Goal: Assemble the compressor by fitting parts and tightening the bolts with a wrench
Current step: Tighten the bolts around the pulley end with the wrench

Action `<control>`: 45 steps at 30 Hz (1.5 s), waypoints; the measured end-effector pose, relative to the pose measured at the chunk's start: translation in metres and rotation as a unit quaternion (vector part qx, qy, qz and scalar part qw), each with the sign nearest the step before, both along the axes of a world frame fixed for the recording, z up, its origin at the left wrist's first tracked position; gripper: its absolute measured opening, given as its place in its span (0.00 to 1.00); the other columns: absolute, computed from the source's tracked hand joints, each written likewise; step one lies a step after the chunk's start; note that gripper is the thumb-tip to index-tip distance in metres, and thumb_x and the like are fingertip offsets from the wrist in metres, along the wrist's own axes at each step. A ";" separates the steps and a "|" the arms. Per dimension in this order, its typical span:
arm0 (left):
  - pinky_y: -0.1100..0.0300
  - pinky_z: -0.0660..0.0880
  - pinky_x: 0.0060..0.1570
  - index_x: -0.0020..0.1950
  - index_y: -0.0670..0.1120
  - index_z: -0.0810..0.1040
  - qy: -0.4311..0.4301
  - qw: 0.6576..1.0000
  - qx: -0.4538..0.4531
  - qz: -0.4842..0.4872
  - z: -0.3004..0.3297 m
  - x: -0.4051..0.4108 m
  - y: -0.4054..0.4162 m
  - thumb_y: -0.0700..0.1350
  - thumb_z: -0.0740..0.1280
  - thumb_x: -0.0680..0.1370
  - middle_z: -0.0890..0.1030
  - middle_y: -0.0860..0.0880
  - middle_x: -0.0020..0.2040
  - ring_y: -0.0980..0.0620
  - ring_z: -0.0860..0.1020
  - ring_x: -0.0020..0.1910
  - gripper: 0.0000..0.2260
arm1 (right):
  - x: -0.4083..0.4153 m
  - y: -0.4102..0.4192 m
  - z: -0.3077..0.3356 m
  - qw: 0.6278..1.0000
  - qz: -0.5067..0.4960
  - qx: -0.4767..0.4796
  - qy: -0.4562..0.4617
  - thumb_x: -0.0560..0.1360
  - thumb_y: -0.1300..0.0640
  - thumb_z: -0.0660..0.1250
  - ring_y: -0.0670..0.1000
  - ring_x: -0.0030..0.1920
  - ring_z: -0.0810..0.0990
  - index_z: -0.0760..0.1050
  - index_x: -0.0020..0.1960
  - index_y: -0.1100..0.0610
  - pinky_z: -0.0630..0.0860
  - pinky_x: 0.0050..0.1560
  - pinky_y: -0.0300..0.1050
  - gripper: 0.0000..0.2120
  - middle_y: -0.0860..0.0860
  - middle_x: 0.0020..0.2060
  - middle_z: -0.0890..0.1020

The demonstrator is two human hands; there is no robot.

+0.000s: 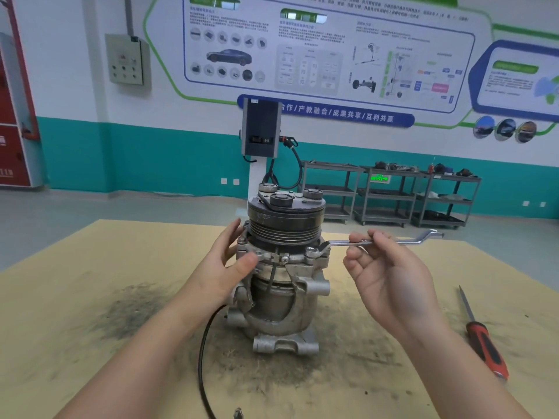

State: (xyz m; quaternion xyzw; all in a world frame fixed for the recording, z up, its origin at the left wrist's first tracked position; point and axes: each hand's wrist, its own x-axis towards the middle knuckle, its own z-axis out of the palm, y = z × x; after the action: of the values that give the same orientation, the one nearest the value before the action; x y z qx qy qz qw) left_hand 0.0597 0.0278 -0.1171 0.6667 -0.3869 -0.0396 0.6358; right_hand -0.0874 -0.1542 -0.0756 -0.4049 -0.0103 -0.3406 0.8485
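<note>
on stained cardboard (90,297) the compressor (281,267) stands upright — left hand (223,267) steadies it, right hand (384,267) pinches the level wrench (378,242).

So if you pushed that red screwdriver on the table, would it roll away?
Probably a bit: the screwdriver looks round-handled and lies flat on the table. It looks stiff and likely light. The gritty dirt on the tabletop may slow it.

- The compressor (282,279) has a dull, rough grey cast-metal body; its ribbed pulley (286,228) at 12 o'clock is dark, worn metal.
- The wrench (378,242) at 3 o'clock of the pulley is bright, polished metal.
- The screwdriver (484,343) has a glossy red-and-black plastic handle.
- The table (90,297) is matt tan board, smudged with dark grime.
- The cable (203,352) is smooth black rubber or plastic.
</note>
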 end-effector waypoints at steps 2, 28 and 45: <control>0.80 0.68 0.52 0.76 0.58 0.56 -0.004 1.000 0.005 -0.012 0.002 0.002 0.001 0.78 0.70 0.53 0.65 0.67 0.69 0.75 0.65 0.65 0.56 | 0.000 -0.003 0.000 1.000 0.008 -0.017 0.010 0.83 0.61 0.54 0.50 0.29 0.78 0.71 0.45 0.59 0.78 0.32 0.41 0.11 0.54 0.34 0.82; 0.46 0.63 0.70 0.76 0.42 0.53 -0.034 0.878 0.178 0.442 0.027 -0.082 -0.052 0.73 0.65 0.64 0.62 0.42 0.71 0.42 0.65 0.69 0.52 | -0.042 0.005 0.024 0.994 -0.109 -0.001 -0.024 0.84 0.59 0.53 0.47 0.32 0.81 0.74 0.43 0.60 0.79 0.35 0.38 0.15 0.53 0.36 0.84; 0.55 0.66 0.69 0.70 0.62 0.58 -0.005 0.983 0.051 0.178 0.015 -0.029 0.014 0.69 0.77 0.56 0.68 0.59 0.69 0.57 0.68 0.69 0.48 | 0.016 0.018 0.010 0.999 0.028 0.014 0.019 0.82 0.65 0.53 0.53 0.30 0.80 0.71 0.46 0.60 0.80 0.33 0.42 0.09 0.59 0.36 0.84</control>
State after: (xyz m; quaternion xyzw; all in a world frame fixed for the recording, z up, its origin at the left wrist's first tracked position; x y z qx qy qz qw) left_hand 0.0312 0.0421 -0.1025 0.7564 -0.2628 0.0574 0.5963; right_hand -0.0719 -0.1361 -0.0653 -0.3993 -0.0011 -0.3094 0.8631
